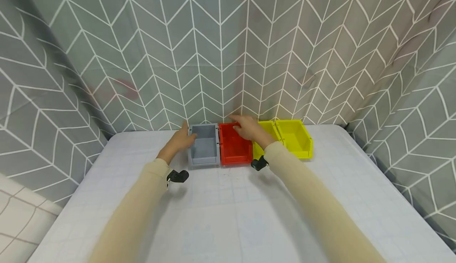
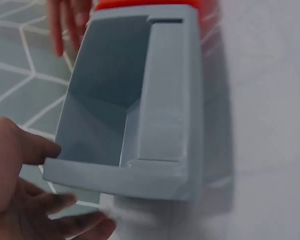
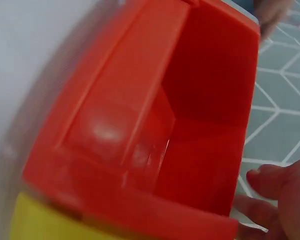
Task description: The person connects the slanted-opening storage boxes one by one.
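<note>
A grey plastic bin stands at the back of the table, directly left of a red bin. My left hand is at the grey bin's outer left side. In the left wrist view, its thumb lies at the bin's back corner, and the other fingers spread loosely alongside. Over the back of the red bin reaches my right hand, fingers extended. The right wrist view has its thumb apart from the red bin's rim; the fingertips are partly hidden behind the back wall.
Two yellow bins continue the row on the right; my right forearm partly covers the nearer one. A patterned grey curtain hangs right behind the row. The white tabletop stretches out in front.
</note>
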`<state>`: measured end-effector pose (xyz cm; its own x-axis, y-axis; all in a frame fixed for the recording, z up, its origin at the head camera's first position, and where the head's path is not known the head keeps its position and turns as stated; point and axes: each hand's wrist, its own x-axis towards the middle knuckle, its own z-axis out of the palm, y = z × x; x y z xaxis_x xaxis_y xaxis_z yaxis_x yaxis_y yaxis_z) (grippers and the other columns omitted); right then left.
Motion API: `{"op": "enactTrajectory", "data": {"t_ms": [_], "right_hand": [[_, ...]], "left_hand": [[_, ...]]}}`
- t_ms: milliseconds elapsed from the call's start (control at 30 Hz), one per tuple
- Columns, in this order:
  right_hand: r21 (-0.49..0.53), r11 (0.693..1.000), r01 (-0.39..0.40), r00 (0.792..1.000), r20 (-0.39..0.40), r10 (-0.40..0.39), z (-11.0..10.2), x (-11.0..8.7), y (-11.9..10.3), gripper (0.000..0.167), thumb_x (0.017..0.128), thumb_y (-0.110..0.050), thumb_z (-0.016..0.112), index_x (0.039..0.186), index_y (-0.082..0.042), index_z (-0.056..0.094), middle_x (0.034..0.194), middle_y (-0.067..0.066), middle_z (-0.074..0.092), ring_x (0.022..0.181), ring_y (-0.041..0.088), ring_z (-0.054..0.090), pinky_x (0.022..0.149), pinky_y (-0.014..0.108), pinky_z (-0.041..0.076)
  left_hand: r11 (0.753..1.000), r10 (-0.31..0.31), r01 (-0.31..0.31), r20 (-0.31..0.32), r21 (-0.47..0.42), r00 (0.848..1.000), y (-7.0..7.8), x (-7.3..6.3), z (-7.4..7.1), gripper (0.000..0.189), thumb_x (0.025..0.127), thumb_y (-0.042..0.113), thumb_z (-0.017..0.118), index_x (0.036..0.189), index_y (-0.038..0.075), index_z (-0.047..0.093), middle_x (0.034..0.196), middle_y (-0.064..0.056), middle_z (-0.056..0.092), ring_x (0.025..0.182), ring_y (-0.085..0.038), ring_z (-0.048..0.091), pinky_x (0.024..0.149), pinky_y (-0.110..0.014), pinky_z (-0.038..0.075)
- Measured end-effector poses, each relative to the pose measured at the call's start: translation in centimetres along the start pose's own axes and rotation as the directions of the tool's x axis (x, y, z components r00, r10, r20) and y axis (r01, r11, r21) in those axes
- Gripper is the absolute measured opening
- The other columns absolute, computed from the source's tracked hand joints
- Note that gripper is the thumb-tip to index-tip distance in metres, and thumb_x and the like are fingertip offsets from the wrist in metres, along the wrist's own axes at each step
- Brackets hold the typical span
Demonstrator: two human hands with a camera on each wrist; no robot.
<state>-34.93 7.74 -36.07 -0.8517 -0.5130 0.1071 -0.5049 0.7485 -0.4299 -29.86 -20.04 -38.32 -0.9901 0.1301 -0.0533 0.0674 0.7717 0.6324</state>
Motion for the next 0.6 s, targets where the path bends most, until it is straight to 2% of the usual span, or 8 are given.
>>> {"op": "enactTrajectory", "data": {"t_ms": [67,133,200,300,400,533,600], "right_hand": [[0.025,0.999,-0.039,0.999,0.016,0.039,0.1,0.2,0.2,0.053,0.105,-0.007,0.057,0.157,-0.01,0.048,0.146,0.017,0.057,0.112,0.032,0.058,0.096,0.04,0.054],[0.04,0.997,-0.073,0.997,0.031,0.072,0.3,0.4,0.3,0.049,0.106,-0.007,0.055,0.155,-0.009,0.051,0.144,0.017,0.058,0.108,0.032,0.057,0.093,0.04,0.054],[0.048,0.994,-0.097,0.995,0.035,0.095,0.6,0.6,0.5,0.045,0.106,-0.008,0.055,0.151,-0.008,0.055,0.14,0.017,0.06,0.108,0.033,0.057,0.094,0.041,0.053],[0.065,0.991,-0.12,0.993,0.023,0.119,0.9,0.7,0.8,0.04,0.105,-0.007,0.055,0.145,-0.009,0.062,0.134,0.016,0.062,0.109,0.033,0.056,0.097,0.042,0.052],[0.103,0.985,-0.136,0.99,-0.004,0.138,1.2,0.8,1.0,0.038,0.104,-0.005,0.055,0.14,-0.01,0.066,0.13,0.015,0.063,0.109,0.032,0.056,0.098,0.043,0.052],[0.131,0.983,-0.126,0.99,-0.045,0.133,1.3,0.8,1.3,0.033,0.103,-0.003,0.058,0.132,-0.009,0.072,0.123,0.014,0.068,0.106,0.031,0.06,0.095,0.041,0.054],[0.129,0.986,-0.109,0.991,-0.063,0.117,1.4,0.8,1.4,0.031,0.102,-0.002,0.059,0.129,-0.008,0.074,0.119,0.013,0.07,0.103,0.03,0.062,0.093,0.039,0.055]], "left_hand": [[0.998,-0.027,0.028,0.016,-0.054,1.0,-0.3,0.3,0.1,0.078,0.108,0.027,0.044,0.159,-0.015,0.002,0.159,-0.039,0.024,0.146,-0.053,0.028,0.118,-0.058,0.026],[0.991,-0.053,0.056,0.027,-0.124,0.998,-0.6,0.6,0.3,0.074,0.108,0.027,0.045,0.161,-0.011,0.009,0.159,-0.036,0.028,0.142,-0.05,0.038,0.115,-0.058,0.033],[0.981,-0.074,0.078,0.028,-0.177,0.997,-0.8,0.7,0.5,0.071,0.109,0.028,0.046,0.161,-0.01,0.017,0.154,-0.033,0.039,0.128,-0.044,0.051,0.108,-0.055,0.042],[0.969,-0.092,0.094,0.022,-0.229,0.996,-0.9,0.8,0.9,0.06,0.109,0.028,0.047,0.155,-0.008,0.034,0.138,-0.029,0.051,0.106,-0.036,0.055,0.096,-0.051,0.047],[0.97,-0.096,0.092,-0.006,-0.227,0.995,-0.9,0.8,1.2,0.056,0.108,0.029,0.048,0.15,-0.007,0.043,0.134,-0.029,0.054,0.112,-0.035,0.056,0.1,-0.052,0.047],[0.971,-0.113,0.103,-0.036,-0.216,0.993,-1.1,0.7,1.4,0.061,0.108,0.031,0.049,0.156,-0.005,0.038,0.143,-0.029,0.051,0.121,-0.039,0.055,0.102,-0.054,0.047],[0.971,-0.12,0.108,-0.045,-0.214,0.992,-1.3,0.6,1.4,0.062,0.108,0.031,0.049,0.157,-0.005,0.037,0.14,-0.03,0.053,0.116,-0.039,0.057,0.096,-0.051,0.05]]}}
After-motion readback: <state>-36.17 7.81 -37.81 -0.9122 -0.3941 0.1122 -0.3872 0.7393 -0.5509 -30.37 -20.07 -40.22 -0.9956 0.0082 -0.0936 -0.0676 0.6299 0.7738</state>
